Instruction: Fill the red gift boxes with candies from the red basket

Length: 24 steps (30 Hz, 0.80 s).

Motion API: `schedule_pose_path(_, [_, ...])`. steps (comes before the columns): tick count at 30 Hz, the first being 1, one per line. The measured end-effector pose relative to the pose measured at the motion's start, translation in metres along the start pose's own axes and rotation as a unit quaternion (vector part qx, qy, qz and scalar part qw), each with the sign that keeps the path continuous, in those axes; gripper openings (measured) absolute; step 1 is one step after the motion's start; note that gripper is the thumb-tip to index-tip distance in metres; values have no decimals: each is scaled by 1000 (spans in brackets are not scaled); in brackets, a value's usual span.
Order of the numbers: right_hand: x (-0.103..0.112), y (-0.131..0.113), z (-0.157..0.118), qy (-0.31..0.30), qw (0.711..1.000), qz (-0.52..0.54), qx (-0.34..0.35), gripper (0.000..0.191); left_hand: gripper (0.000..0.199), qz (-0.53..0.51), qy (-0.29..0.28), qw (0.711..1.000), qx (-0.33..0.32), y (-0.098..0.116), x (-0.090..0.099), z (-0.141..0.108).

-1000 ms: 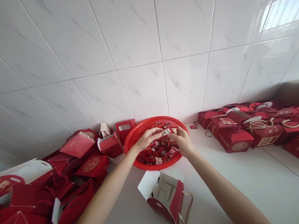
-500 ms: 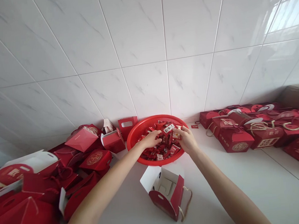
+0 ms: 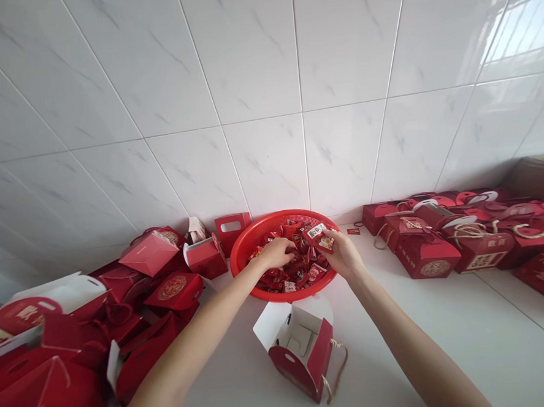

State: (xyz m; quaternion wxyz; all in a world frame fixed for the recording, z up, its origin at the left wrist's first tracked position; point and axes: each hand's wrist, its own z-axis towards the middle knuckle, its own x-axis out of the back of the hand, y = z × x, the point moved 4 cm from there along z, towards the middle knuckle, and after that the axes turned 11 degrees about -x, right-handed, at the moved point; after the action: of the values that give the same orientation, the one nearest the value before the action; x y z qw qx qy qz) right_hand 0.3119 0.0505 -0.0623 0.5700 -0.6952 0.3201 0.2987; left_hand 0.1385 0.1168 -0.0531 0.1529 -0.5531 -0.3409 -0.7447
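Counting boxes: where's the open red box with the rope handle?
Head view: the open box stands just below the red basket, between the left forearm and right forearm.

No text here can be read with certainty. At the rim of the red plastic basket point(image 3: 252, 257), the wrapped packet point(image 3: 313, 231) near the right hand point(image 3: 344, 254) shows small dark print, too small to read. Right of the basket, the red gift box point(image 3: 434, 261) has a round gold emblem, and the next red box point(image 3: 485, 255) has a pale label with blurred characters.
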Motion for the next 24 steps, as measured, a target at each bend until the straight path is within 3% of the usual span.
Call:
schedule_pose_path(3, [0,0,1,2,1000,4,1,9,22,8,90,995,31,-2,13,-2])
schedule_pose_path(6, [-2,0,-1,-1,1000,-5,6,11,27,-6,140,989,36,-4,20,-4])
schedule_pose_path(9, [-4,0,-3,-17,999,-25,16,17,24,-73,184,980,9,-5,23,-5])
schedule_pose_path(15, [-10,1,-8,-30,998,-55,10,25,19,-203,289,933,-75,3,34,-10])
schedule_pose_path(18, [-13,1,-10,-29,998,-60,4,26,25,-243,295,921,-80,9,39,-14])
schedule_pose_path(24, [-17,1,-15,-57,994,-91,-10,29,35,-281,221,930,-91,22,35,-15])
